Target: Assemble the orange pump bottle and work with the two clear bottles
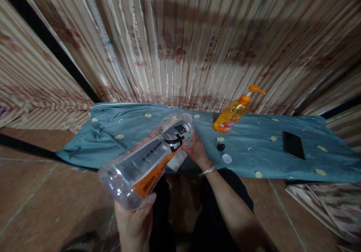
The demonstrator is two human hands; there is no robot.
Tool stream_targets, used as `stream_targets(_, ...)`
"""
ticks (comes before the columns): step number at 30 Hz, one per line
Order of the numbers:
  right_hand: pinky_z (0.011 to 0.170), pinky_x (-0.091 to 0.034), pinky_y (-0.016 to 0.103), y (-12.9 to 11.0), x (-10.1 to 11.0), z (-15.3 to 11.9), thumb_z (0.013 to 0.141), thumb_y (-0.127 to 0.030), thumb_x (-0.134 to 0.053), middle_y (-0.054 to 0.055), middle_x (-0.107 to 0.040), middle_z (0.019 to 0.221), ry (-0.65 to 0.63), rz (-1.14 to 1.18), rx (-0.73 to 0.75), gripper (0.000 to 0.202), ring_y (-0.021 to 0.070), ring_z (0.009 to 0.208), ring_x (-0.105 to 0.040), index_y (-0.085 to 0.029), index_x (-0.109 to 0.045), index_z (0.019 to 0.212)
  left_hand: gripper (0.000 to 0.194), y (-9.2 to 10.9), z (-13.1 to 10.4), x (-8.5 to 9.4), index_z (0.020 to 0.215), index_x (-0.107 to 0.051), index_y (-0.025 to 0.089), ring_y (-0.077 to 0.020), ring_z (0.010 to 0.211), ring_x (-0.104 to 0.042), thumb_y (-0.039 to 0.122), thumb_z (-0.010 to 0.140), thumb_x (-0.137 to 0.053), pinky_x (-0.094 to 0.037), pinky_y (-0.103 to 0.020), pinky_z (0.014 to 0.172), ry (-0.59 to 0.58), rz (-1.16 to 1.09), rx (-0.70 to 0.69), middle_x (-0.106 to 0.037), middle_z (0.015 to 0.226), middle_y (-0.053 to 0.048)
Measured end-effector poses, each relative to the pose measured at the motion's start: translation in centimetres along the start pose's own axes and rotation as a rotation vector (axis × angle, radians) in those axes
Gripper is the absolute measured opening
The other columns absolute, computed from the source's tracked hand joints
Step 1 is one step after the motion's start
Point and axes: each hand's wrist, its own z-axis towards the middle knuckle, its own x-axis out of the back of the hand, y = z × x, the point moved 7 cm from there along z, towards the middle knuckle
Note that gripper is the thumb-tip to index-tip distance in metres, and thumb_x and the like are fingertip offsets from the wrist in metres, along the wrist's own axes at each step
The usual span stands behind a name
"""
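A large clear plastic bottle (146,158) with an orange and black label is held aslant above the blue cloth, its base toward the lower left. My left hand (135,220) grips it near the base, thumb along the side. At its upper right end, my right hand (196,151) has its fingers closed against the bottle, the fingertips partly hidden. A white tissue (177,160) lies beneath the bottle. Just right of my right hand are a small black object (221,147) and a white round disc (226,158).
An orange pump bottle (231,114) stands on the blue cloth-covered surface (265,131) toward the back. A black phone (293,145) lies at the right. Striped curtains (180,49) hang behind, and a dark pole (50,41) slants at the left.
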Motion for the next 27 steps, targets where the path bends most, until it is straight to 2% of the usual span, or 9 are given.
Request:
stream_targets(6, 0.101, -0.067, 0.05, -0.43, 0.14, 0.0, 0.085, -0.026, -0.084, 0.02, -0.082, 0.126, -0.014, 0.022, -0.01, 0.061, 0.0353, 0.115, -0.083, -0.015, -0.057, 0.139, 0.065, 0.24, -0.07, -0.07, 0.103, -0.082, 0.024, -0.0252, 0.082, -0.08, 0.022, 0.043, -0.108, -0.072, -0.04, 0.075, 0.013, -0.042, 0.008, -0.082, 0.092, -0.003)
stream_targets(11, 0.1, -0.068, 0.051, -0.7, 0.36, -0.09, 0.085, -0.025, -0.083, 0.019, -0.082, 0.125, -0.005, 0.01, -0.012, 0.062, 0.0355, 0.114, -0.083, -0.017, -0.057, 0.141, 0.07, 0.17, -0.12, -0.17, 0.113, -0.082, 0.026, -0.0227, 0.079, -0.08, 0.023, 0.048, -0.107, -0.073, -0.04, 0.074, -0.021, -0.036, -0.008, -0.083, 0.099, -0.004)
stream_targets(14, 0.099, -0.068, 0.05, -0.55, 0.33, -0.1, 0.085, -0.026, -0.084, 0.018, -0.083, 0.122, -0.016, -0.001, -0.028, 0.059, 0.0351, 0.112, -0.083, -0.016, -0.059, 0.137, 0.078, 0.03, -0.11, 0.06, 0.119, -0.08, 0.027, -0.0265, 0.083, -0.081, 0.027, 0.046, -0.108, -0.073, -0.044, 0.076, -0.006, -0.007, 0.006, -0.083, 0.104, -0.006)
stream_targets(19, 0.098, -0.069, 0.05, -0.44, 0.26, -0.04, 0.084, -0.027, -0.084, 0.017, -0.083, 0.121, -0.013, 0.027, -0.021, 0.055, 0.0344, 0.111, -0.083, -0.018, -0.06, 0.133, 0.092, -0.08, -0.07, 0.24, 0.131, -0.076, 0.028, -0.0408, 0.11, -0.08, 0.036, 0.045, -0.109, -0.065, -0.069, 0.101, 0.002, 0.05, 0.019, -0.081, 0.122, -0.013)
stream_targets(23, 0.098, -0.069, 0.05, -0.18, 0.21, -0.05, 0.084, -0.026, -0.084, 0.017, -0.083, 0.12, -0.013, 0.03, -0.039, 0.056, 0.0347, 0.111, -0.083, -0.017, -0.059, 0.134, 0.088, -0.1, -0.01, 0.21, 0.126, -0.077, 0.028, -0.0438, 0.12, -0.077, 0.037, 0.044, -0.109, -0.064, -0.068, 0.103, 0.011, 0.056, 0.018, -0.08, 0.124, -0.013)
stream_targets(27, 0.098, -0.069, 0.049, -0.16, 0.23, -0.04, 0.083, -0.023, -0.084, 0.015, -0.084, 0.121, -0.029, 0.034, -0.033, 0.057, 0.0337, 0.111, -0.084, -0.019, -0.06, 0.135, 0.086, -0.09, -0.04, 0.27, 0.12, -0.079, 0.027, -0.0412, 0.115, -0.078, 0.032, 0.04, -0.109, -0.065, -0.068, 0.101, 0.047, 0.039, 0.032, -0.081, 0.119, -0.011)
